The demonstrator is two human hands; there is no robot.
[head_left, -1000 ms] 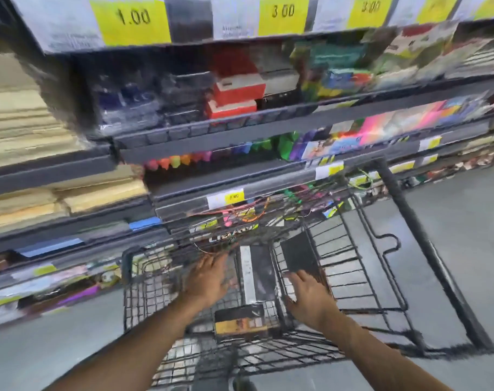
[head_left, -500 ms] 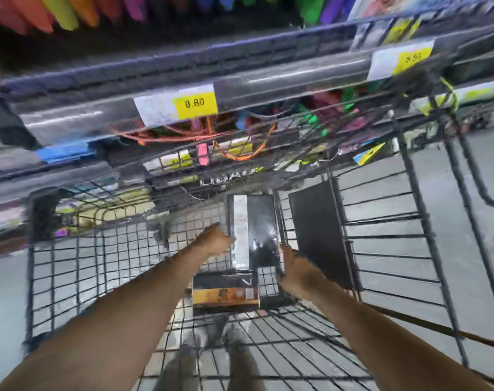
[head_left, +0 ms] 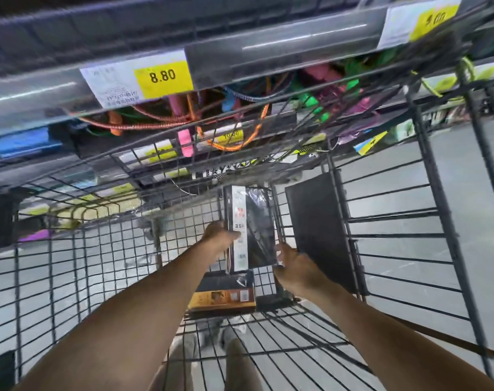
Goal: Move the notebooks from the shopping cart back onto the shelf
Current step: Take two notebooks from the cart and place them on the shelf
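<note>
A black wrapped notebook with a white label strip (head_left: 255, 227) stands tilted in the wire shopping cart (head_left: 79, 258). My left hand (head_left: 219, 237) grips its left edge and my right hand (head_left: 292, 266) holds its lower right corner. Below it lies another notebook with an orange and black band (head_left: 224, 294) on the cart floor. A plain black notebook (head_left: 316, 227) leans against the cart's right wall. The shelf edge (head_left: 268, 49) with a yellow 8.80 price tag (head_left: 163, 77) runs above the cart.
Coloured braided cables (head_left: 231, 108) hang under the shelf rail, just beyond the cart's far wall. Lower shelves with yellow labels show through the cart mesh. Grey floor lies to the right of the cart. My feet show beneath the cart floor.
My view dropped and closed in on the cart. Both hands closed on the labelled black notebook's sides, and it has lifted slightly above the orange-banded one.
</note>
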